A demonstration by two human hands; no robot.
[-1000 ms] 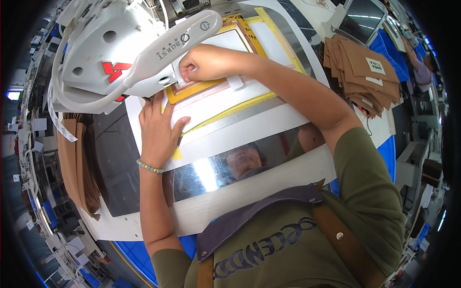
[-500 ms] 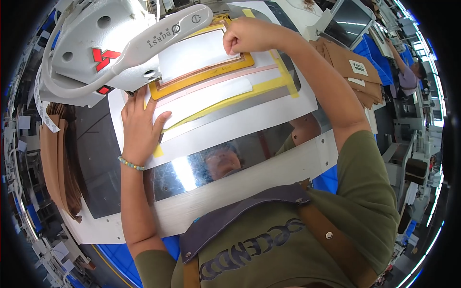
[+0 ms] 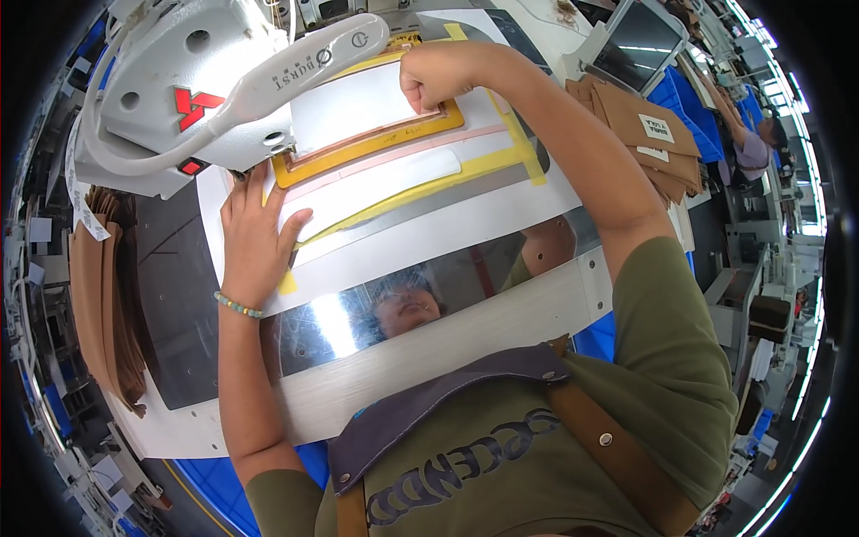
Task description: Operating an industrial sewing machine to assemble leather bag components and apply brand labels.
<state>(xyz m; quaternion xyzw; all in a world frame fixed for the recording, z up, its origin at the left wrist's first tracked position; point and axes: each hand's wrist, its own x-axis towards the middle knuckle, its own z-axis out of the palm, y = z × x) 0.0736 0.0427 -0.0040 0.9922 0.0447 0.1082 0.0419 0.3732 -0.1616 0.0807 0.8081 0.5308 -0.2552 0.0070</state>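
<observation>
A yellow-bordered rectangular frame [image 3: 376, 141] with a brown inner edge lies around a white panel [image 3: 344, 103], under a sewing machine head [image 3: 170, 98]. My right hand [image 3: 440, 76] is closed, its fingertips down at the panel's right near corner; whatever they may pinch is hidden. My left hand [image 3: 257, 240] rests flat with fingers apart on the white sheet [image 3: 358, 255], beside the frame's left near corner. A narrow white strip [image 3: 394, 179] and yellow tape [image 3: 488, 164] lie on the near side of the frame.
A pale curved lamp arm [image 3: 304, 67] hangs over the frame's left part. Brown folded pieces [image 3: 107, 295] stack at left, and more brown pieces with white labels [image 3: 635, 125] lie at right below a screen [image 3: 637, 45]. A shiny metal plate [image 3: 403, 313] spans the near side. Another person [image 3: 756, 148] works far right.
My right hand has slid slightly left along the panel's near edge. My left hand stays flat in the same place, and the whole view has shifted a little.
</observation>
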